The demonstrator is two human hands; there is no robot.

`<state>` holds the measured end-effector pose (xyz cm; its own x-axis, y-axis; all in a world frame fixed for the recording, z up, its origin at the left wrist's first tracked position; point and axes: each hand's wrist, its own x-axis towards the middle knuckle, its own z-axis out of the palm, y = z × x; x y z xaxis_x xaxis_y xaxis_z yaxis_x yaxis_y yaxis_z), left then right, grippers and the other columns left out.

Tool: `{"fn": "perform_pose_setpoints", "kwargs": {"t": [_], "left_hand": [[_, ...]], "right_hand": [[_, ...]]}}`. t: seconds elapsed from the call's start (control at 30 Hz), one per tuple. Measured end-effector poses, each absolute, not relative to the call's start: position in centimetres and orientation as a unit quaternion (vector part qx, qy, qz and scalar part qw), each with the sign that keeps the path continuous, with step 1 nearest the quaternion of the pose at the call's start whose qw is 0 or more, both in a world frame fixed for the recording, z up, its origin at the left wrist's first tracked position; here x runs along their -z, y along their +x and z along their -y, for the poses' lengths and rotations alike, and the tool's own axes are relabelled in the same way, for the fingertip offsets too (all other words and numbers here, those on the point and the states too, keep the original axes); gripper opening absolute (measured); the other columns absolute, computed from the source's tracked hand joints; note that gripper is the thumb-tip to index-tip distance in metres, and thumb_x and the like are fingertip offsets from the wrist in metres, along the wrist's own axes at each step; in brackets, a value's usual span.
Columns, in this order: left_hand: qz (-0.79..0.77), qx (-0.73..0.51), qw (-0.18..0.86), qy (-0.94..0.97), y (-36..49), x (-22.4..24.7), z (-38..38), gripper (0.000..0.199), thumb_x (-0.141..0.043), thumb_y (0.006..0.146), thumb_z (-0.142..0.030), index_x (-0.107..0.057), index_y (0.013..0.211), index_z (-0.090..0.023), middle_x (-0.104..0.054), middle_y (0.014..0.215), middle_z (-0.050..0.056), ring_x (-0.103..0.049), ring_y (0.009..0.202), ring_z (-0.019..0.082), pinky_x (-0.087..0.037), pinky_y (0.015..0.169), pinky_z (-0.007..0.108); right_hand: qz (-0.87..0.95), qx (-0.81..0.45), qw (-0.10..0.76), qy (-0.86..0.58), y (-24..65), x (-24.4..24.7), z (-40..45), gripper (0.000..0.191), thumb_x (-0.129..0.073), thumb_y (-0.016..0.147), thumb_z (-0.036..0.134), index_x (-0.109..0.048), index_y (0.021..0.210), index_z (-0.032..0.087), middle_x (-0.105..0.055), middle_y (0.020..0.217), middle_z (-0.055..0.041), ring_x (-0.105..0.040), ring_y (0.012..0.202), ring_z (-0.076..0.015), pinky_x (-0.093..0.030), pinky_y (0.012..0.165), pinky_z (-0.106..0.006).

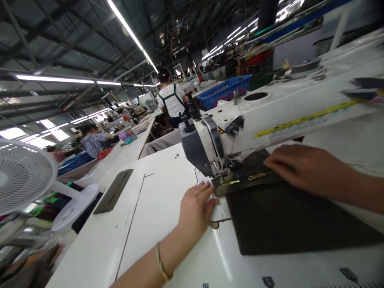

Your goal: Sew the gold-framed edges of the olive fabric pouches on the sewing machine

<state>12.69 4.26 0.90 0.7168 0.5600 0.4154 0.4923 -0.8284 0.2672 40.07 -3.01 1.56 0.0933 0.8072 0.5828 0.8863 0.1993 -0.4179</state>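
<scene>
A dark olive fabric piece (279, 220) lies on the sewing machine bed, with a gold-toothed zipper (231, 183) along its upper edge. A gold zipper pull (257, 176) shows on that strip. The sewing machine head (207, 148) stands over the strip's left end, its presser foot (221, 175) down at the zipper. My left hand (196, 206) lies flat beside the foot, fingers stretched and fingertips at the left end of the strip. My right hand (309, 170) is closed at the strip's right part, thumb and forefinger pinching the fabric; its other fingers are partly hidden.
A slotted olive fabric piece (114, 191) lies on the white table (156, 216) at left. A white fan (24, 176) stands beyond the left edge. Scissors (366, 92) rest on the machine arm. Behind are a blue crate (223, 90) and two people working.
</scene>
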Motion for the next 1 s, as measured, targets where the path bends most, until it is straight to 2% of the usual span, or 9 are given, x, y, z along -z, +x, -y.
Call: {"fn": "perform_pose_setpoints", "kwargs": {"t": [0.03,0.1,0.17,0.23,0.43,0.6,0.77,1.0], "left_hand": [[-0.274,-0.244,0.065,0.928,12.9,-0.6,-4.7,0.022,-0.060,0.086,-0.019,-0.066,0.106,-0.017,-0.066,0.115,0.011,-0.060,0.110,0.028,-0.048,0.096,0.048],[-0.262,-0.247,0.059,0.931,13.5,-0.2,-4.9,0.017,-0.058,0.087,-0.017,-0.068,0.101,-0.018,-0.067,0.114,0.010,-0.061,0.111,0.026,-0.046,0.100,0.047],[-0.257,-0.250,0.048,0.932,14.0,0.0,-4.7,0.015,-0.057,0.088,-0.015,-0.068,0.097,-0.019,-0.067,0.112,0.010,-0.062,0.109,0.024,-0.045,0.101,0.046],[-0.256,-0.250,0.045,0.932,14.3,0.0,-4.4,0.014,-0.056,0.089,-0.014,-0.068,0.094,-0.018,-0.068,0.111,0.009,-0.063,0.107,0.023,-0.046,0.101,0.045],[-0.241,-0.268,0.050,0.931,14.5,0.5,-4.5,0.015,-0.053,0.090,-0.013,-0.067,0.089,-0.017,-0.069,0.105,0.009,-0.064,0.103,0.022,-0.049,0.098,0.038],[-0.212,-0.273,0.025,0.938,14.6,0.6,-4.8,0.017,-0.049,0.091,-0.013,-0.066,0.093,-0.015,-0.069,0.104,0.012,-0.065,0.101,0.023,-0.050,0.096,0.041],[-0.210,-0.258,-0.004,0.943,14.6,0.4,-4.6,0.019,-0.047,0.090,-0.013,-0.065,0.091,-0.014,-0.069,0.105,0.014,-0.065,0.101,0.025,-0.051,0.094,0.042],[-0.201,-0.244,-0.036,0.948,14.9,0.4,-5.0,0.014,-0.050,0.090,-0.012,-0.064,0.088,-0.014,-0.069,0.098,0.011,-0.066,0.097,0.023,-0.052,0.092,0.039]], "right_hand": [[0.723,0.069,0.357,-0.587,38.9,-1.5,3.1,0.024,-0.046,0.092,0.027,-0.066,0.081,0.020,-0.065,0.080,-0.0056,-0.059,0.077,-0.0179,-0.048,0.077,-0.036],[0.796,0.124,0.307,-0.507,36.3,-0.9,3.1,0.029,-0.039,0.092,0.019,-0.068,0.091,0.020,-0.067,0.086,-0.0077,-0.061,0.081,-0.0201,-0.050,0.076,-0.036],[0.806,0.174,0.291,-0.486,34.0,0.1,2.7,0.029,-0.039,0.091,0.015,-0.067,0.100,0.016,-0.069,0.094,-0.0098,-0.062,0.084,-0.0217,-0.052,0.075,-0.037],[0.802,0.194,0.282,-0.490,32.7,1.0,2.0,0.028,-0.041,0.088,0.012,-0.066,0.100,0.012,-0.069,0.097,-0.0121,-0.063,0.084,-0.0232,-0.053,0.076,-0.039],[0.821,0.165,0.273,-0.474,32.7,1.3,0.7,0.029,-0.041,0.085,0.007,-0.065,0.100,0.010,-0.067,0.103,-0.0141,-0.064,0.092,-0.0244,-0.055,0.078,-0.038],[0.826,0.136,0.269,-0.477,32.7,0.9,0.8,0.030,-0.040,0.084,0.004,-0.066,0.097,0.011,-0.067,0.103,-0.0132,-0.064,0.094,-0.0227,-0.055,0.081,-0.036],[0.827,0.126,0.254,-0.486,32.8,1.3,0.8,0.032,-0.041,0.084,0.004,-0.064,0.105,0.008,-0.066,0.109,-0.0147,-0.063,0.099,-0.0238,-0.053,0.087,-0.038],[0.822,0.117,0.278,-0.483,32.7,1.0,0.5,0.033,-0.040,0.080,0.001,-0.065,0.099,0.013,-0.067,0.102,-0.0118,-0.064,0.092,-0.0212,-0.054,0.082,-0.034]]}}
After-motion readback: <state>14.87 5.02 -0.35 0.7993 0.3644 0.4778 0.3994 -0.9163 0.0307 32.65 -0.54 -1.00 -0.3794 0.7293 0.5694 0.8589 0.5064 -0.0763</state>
